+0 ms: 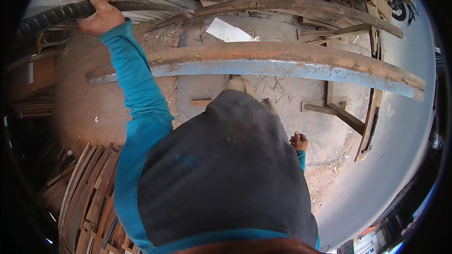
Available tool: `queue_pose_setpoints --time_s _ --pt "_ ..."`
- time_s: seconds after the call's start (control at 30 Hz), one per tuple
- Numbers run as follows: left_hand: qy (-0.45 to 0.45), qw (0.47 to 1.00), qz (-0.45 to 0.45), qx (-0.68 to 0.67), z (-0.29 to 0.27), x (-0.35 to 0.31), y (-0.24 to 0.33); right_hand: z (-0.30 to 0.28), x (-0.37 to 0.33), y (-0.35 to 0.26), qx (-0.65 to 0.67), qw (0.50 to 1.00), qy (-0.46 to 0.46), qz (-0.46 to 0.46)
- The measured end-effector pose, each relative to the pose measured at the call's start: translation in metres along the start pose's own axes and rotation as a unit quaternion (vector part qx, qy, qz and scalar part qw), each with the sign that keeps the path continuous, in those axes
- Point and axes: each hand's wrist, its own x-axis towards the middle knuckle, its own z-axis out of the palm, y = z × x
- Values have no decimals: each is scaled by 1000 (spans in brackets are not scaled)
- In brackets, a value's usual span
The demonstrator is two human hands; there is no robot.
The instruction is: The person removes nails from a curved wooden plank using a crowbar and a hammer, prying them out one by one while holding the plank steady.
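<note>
My left hand (100,16) is raised and stretched out to the far left. Its fingers wrap round a long, curved black ribbed strip (55,18) that resembles a length of tyre, with the thumb pointing up. My right hand (299,141) hangs low by my right side, its fingers loosely bent and a little apart, with nothing visible in it. Across the front of me lies a long wooden beam (263,51), brown and dusty on top with worn pale blue paint along its near side. Neither hand touches this beam.
Stacked boards and planks (282,2) fill the far side. A wooden trestle (346,114) stands at the right, near the grey road (400,127). More curved timber (92,188) is piled at the lower left. A white sheet (228,30) and small wood scraps lie on the ground.
</note>
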Motion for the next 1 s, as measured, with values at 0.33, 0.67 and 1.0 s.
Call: queue_pose_setpoints --time_s 0.33,0.67,1.0 --pt "-52 918 -363 152 -49 -126 -274 68 -66 -72 -59 998 27 8" --pt "-259 849 -433 159 -53 -148 -397 45 -82 7 -248 964 95 -9" --pt "-152 752 -582 271 -30 -131 -582 95 -121 -175 -110 981 157 36"
